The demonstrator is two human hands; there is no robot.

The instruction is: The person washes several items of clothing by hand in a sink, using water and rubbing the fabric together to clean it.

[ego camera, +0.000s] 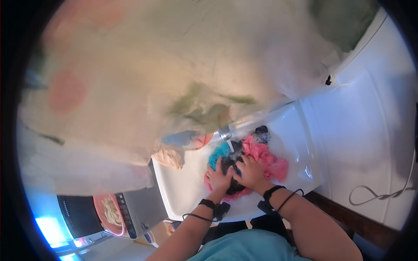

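Wet clothes lie in a white sink under a faucet with water running from it. My left hand rests on dark cloth, close to a teal cloth. Over the dark cloth and the edge of a pink cloth, my right hand is pressed down with bent fingers. Whether either hand grips the fabric cannot be told. A small black cloth lies in suds behind the pink one.
A large blurred patterned sheet hangs close across the upper view. At the lower left a pink basin with pale cloth stands on a washing machine. A crumpled tan cloth or bag lies on the sink's left corner. A twisted cord hangs at right.
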